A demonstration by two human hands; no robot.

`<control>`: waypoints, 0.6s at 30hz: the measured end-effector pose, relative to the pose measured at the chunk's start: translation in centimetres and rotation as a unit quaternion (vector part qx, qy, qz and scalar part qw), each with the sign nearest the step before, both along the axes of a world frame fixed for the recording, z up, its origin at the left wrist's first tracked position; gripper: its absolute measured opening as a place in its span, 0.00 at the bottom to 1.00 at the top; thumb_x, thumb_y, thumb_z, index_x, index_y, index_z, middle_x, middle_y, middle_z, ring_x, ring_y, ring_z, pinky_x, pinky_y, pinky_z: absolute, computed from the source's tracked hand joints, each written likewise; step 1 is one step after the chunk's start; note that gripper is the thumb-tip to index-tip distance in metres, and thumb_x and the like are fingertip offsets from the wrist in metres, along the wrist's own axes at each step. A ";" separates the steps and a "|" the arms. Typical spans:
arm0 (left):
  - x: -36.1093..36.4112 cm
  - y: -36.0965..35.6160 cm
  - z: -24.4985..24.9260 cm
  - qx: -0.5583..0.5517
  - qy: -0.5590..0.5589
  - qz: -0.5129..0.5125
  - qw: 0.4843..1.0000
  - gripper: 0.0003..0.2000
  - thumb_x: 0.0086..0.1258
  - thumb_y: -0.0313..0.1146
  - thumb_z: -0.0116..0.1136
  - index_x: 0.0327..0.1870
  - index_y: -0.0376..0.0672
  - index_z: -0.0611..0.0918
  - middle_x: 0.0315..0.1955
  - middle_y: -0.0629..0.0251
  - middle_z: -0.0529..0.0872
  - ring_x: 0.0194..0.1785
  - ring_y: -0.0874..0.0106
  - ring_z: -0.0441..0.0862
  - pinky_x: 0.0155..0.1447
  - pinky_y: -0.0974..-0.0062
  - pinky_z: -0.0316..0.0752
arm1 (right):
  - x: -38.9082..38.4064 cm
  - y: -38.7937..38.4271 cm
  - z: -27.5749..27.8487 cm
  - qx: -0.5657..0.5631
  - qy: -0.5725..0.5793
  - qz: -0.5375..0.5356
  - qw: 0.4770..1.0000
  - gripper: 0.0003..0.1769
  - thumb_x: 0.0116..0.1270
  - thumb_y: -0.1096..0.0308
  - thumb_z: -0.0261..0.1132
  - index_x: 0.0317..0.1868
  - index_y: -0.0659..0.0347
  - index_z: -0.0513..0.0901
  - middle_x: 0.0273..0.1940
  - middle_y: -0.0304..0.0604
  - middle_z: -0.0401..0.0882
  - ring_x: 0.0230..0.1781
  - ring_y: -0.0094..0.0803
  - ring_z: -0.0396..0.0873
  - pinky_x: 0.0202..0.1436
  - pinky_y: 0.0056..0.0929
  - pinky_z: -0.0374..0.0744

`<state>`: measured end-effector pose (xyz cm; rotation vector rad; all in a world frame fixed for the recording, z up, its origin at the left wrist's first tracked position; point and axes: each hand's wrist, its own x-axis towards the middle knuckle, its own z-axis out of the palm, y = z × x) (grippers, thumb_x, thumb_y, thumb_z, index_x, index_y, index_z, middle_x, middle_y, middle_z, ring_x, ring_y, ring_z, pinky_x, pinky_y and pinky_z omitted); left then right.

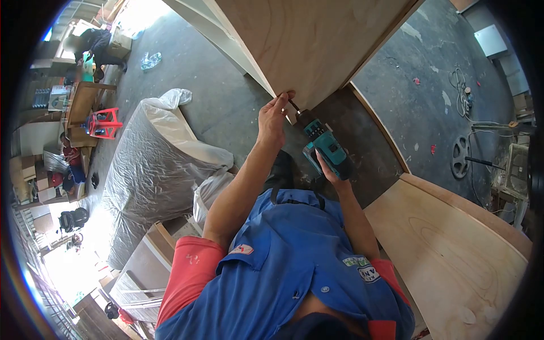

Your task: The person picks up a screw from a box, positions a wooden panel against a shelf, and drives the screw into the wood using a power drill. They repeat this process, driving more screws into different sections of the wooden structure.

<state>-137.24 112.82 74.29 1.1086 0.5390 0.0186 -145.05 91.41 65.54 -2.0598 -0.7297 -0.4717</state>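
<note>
My right hand (334, 168) is wrapped round the grip of a teal and black cordless drill (327, 144). The drill's bit points up and left, toward the lower corner of a tall wooden panel (317, 51). At that corner my left hand (273, 120) has its fingers pinched together, close to the tip of the bit. What sits between those fingertips is too small and hidden to make out. The panel has a pale front edge, and its lower corner lies just beyond my hands.
Plastic sheeting (153, 164) covers a bulky item on the left. At lower right lies a wooden board (453, 243). A red stool (105, 123), a plastic bottle (150, 60), a coiled cable (462, 93) and a dark wheel (460, 157) are around. Another person (99, 45) bends over at upper left.
</note>
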 end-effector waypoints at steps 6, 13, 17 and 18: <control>-1.1 2.7 -0.1 0.234 -0.061 0.088 0.966 0.14 0.72 0.35 0.62 0.52 0.36 0.85 0.47 0.60 0.87 0.49 0.77 0.82 0.52 0.77 0.76 | 1.2 0.6 2.1 0.121 0.050 0.028 0.991 0.20 0.55 0.80 0.76 0.48 0.61 0.82 0.46 0.40 0.85 0.49 0.28 0.83 0.50 0.24 0.81; 3.3 10.8 1.2 0.128 -0.107 -0.237 0.957 0.15 0.68 0.27 0.66 0.55 0.34 0.84 0.47 0.68 0.88 0.51 0.77 0.82 0.58 0.79 0.75 | 0.9 -0.6 -0.6 -0.015 0.110 -0.019 0.994 0.16 0.60 0.72 0.71 0.49 0.47 0.86 0.46 0.37 0.85 0.46 0.35 0.83 0.54 0.45 0.75; 4.2 10.7 -0.4 0.176 -0.111 -0.274 0.939 0.09 0.68 0.25 0.65 0.46 0.33 0.88 0.41 0.68 0.90 0.47 0.79 0.83 0.57 0.79 0.76 | 0.8 -1.5 -5.6 -0.130 0.025 -0.054 0.990 0.18 0.60 0.72 0.68 0.52 0.50 0.85 0.48 0.36 0.84 0.47 0.36 0.82 0.54 0.44 0.76; 4.3 10.7 -0.9 0.178 -0.140 -0.267 0.937 0.09 0.69 0.24 0.64 0.46 0.32 0.88 0.41 0.67 0.90 0.47 0.79 0.82 0.56 0.79 0.76 | 0.9 -2.0 -5.6 -0.135 0.023 -0.050 0.989 0.18 0.60 0.72 0.68 0.52 0.50 0.85 0.48 0.36 0.84 0.47 0.36 0.82 0.54 0.44 0.76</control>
